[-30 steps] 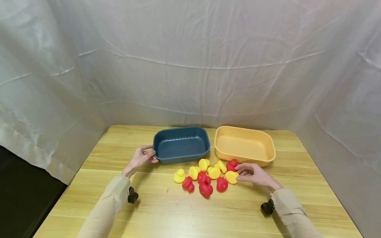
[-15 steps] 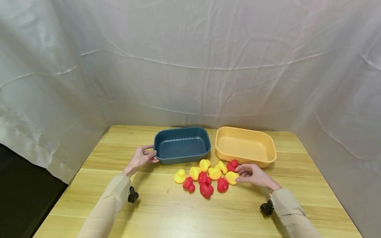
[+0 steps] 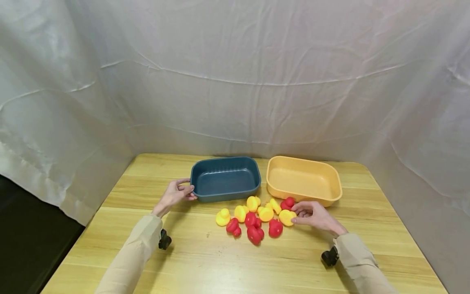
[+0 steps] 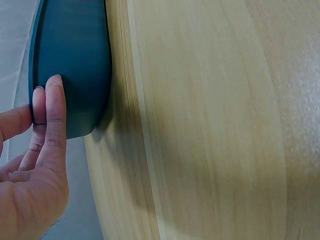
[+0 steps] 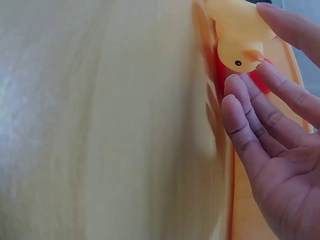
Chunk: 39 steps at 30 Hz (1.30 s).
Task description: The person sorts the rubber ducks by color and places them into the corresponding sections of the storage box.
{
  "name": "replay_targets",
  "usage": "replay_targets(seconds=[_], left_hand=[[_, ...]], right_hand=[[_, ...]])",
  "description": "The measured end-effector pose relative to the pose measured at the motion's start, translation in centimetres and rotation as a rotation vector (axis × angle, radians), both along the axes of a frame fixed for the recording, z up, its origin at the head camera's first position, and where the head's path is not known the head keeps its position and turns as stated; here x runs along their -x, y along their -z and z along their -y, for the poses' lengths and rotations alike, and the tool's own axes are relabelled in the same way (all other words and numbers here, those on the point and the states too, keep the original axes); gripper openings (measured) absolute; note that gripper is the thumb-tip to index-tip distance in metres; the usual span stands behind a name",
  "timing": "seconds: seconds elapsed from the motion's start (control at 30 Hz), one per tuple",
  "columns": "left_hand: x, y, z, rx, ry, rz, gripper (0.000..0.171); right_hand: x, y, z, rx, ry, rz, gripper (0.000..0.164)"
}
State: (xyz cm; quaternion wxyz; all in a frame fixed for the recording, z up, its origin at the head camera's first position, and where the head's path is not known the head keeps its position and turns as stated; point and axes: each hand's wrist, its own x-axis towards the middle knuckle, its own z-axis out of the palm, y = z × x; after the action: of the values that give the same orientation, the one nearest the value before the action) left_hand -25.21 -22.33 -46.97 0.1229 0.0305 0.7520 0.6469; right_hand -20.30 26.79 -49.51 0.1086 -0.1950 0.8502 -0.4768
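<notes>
Right now, the yellow duck [image 3: 287, 218] by your thumb lies on the worktop [image 3: 227, 265], between its middle and the right edge, just in front of the orange tray [image 3: 297, 195]. Your right hand [image 3: 316, 215] reaches it with fingers loosely extended, not wrapped round it; thumb and index tips come right up to the duck, but you can't judge from here whether they press. Just beyond that duck is a red toy [image 3: 287, 203], close to the same fingertips. A careless squeeze could catch both, or nudge the duck out of reach, since its rounded body probably rolls easily.

The other yellow and red pieces crowd leftward from there, so a low sweep would likely scatter them toward the near edge.

Farther left, your left hand [image 3: 174, 196] grips the left end of the blue tray [image 3: 225, 197], which sits toward the far edge. Pull unevenly there and the tray may swing round into the cluster. The orange tray stands nearer the far right corner, its near side just behind the pieces, where a knuckle could bump it.
</notes>
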Motion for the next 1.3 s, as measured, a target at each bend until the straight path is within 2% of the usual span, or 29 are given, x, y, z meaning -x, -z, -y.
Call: replay_targets(seconds=[0.3, 0.77, 1.3], left_hand=[[0.1, 0.0, -0.1, 0.01, -0.004, -0.002, 0.056], [0.0, -0.1, -0.1, 0.002, 0.003, -0.007, 0.057], [-0.2, -0.1, -0.2, -0.002, -0.008, 0.007, 0.056]], right_hand=[[0.3, -1.2, 0.2, 0.024, 0.028, 0.017, 0.034], [1.8, -3.7, 1.7, 0.054, 0.037, -0.095, 0.033], [4.4, -6.2, 4.4, -0.039, 0.07, -0.136, 0.039]])
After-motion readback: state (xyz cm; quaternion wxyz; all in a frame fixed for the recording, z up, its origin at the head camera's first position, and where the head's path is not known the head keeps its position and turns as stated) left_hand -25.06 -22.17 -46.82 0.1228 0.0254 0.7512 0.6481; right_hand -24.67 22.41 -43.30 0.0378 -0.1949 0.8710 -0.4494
